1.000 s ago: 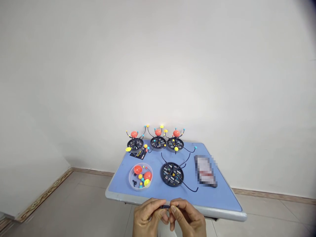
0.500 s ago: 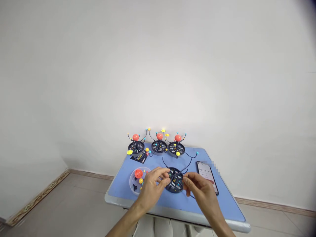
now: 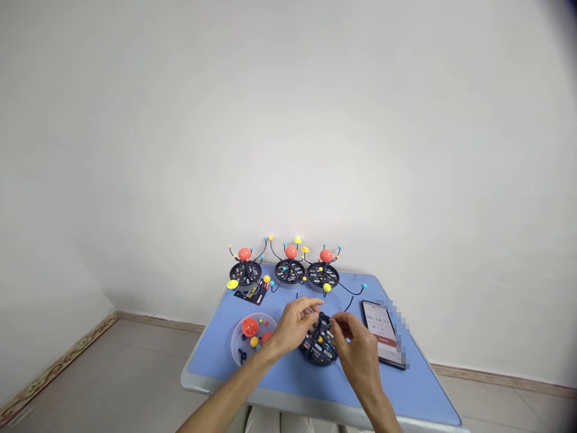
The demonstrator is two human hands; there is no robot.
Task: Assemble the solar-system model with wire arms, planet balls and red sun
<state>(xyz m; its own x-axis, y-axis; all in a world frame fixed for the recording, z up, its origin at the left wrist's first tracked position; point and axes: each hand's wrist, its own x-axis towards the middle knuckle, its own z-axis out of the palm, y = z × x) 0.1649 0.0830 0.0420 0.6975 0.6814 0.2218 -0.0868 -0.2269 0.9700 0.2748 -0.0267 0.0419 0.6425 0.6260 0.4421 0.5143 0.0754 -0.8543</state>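
A round black base (image 3: 319,355) with printed labels lies on the table in front of me, and black curved rods cross over its middle. My left hand (image 3: 295,325) is at its upper left, thumb and fingers curled close together beside the central post; whatever they hold is hidden. From the right, my right hand (image 3: 357,343) pinches a thin black rod close to the post, its fingertips covering most of the piece. Another thin curved rod (image 3: 348,304) sticks up behind the right hand. Both hands are nearly touching above the base.
A clear round tub (image 3: 234,352) at left holds red half-shells, small coloured balls and black parts. Three assembled solar system models (image 3: 290,272) stand along the wall, with a black card (image 3: 252,293) by the left one. A phone (image 3: 383,334) showing a timer lies at right.
Both hands have moved closer together above the base, the right one shifting left toward the central post. The view has tilted slightly, and rods above the base have changed position.
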